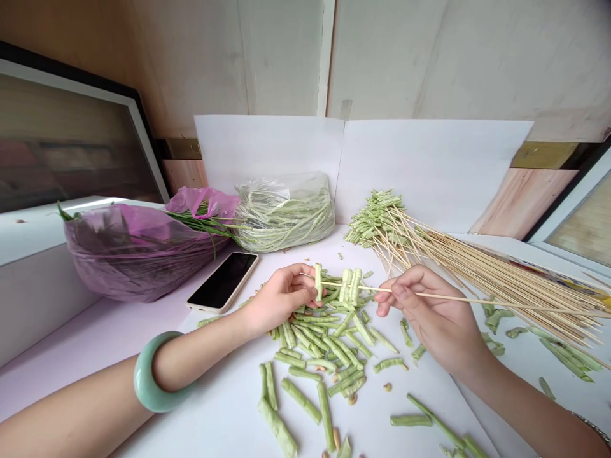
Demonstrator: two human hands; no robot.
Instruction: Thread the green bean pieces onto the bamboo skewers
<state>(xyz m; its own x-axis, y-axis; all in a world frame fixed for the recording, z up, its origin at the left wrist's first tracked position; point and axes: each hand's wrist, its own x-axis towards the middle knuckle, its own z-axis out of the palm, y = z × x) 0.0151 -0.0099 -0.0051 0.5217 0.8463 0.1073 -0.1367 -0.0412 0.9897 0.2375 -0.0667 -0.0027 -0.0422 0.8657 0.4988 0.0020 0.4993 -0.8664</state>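
Between the fingers and thumb of my left hand (289, 294) is a short cut piece of green bean (318, 282), held upright at the tip of a thin wooden skewer (443, 296). My right hand (432, 312) pinches that skewer and keeps it nearly level. A few bean pieces (351, 286) sit side by side on the skewer between the two hands. Below them a loose heap of cut bean pieces (329, 346) spreads over the white surface. A pale green bangle (155, 375) circles my left wrist.
Skewers loaded with beans (377, 216) are stacked at the back, their bare sticks (506, 273) reaching right. A clear bag of long beans (286, 213), a purple bag of greens (143, 248) and a phone (223, 281) lie left. White boards (429, 172) stand behind.
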